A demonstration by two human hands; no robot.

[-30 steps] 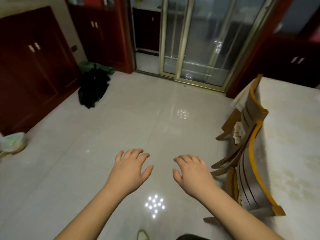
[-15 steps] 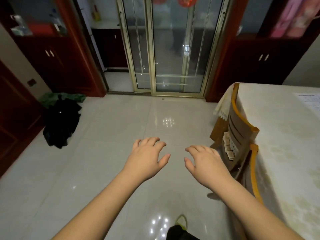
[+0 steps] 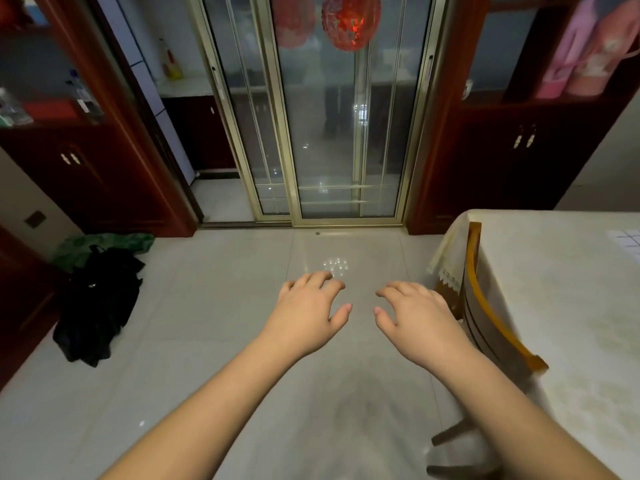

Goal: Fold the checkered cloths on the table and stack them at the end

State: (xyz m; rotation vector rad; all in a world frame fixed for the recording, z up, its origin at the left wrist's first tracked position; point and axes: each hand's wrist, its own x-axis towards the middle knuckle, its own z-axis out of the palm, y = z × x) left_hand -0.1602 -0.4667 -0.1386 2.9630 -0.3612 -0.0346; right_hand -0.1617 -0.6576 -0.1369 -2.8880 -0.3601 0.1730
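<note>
Checkered cloth (image 3: 627, 241): only a corner of one shows, white w/ thin grid lines, lying flat at the far right edge of the head view on the table (image 3: 554, 271). A sec ago it wasn't in frame at all; half a sec ago just a sliver showed. So my head has swung up and right, toward the table, and the cloth is coming into sight. How many cloths are there, can't tell, the rest is cut off.

Head view, hands: left hand (image 3: 308, 317) and right hand (image 3: 415, 323) both hang out in front of me over the floor (image 3: 207, 323), palms down, fingers loosely spread and a bit curled, holding nothing. They sit near each other, thumbs facing, not touching. Same pose as before, they've just ridden along w/ the turn. Right hand is just beside the chair (image 3: 485, 317) tucked against the table's near left side; neither hand touches the table or cloth.

Meaning for the task: nothing folded yet, no stack begun as far as I can see. I'm prob. in the approach step. Next I'd need to keep turning right, get round the chair, and reach the cloth, which is well apart from both hands.

Elsewhere: glass sliding door (image 3: 329, 133) far ahead, black bag (image 3: 97, 299) on the floor at left.
</note>
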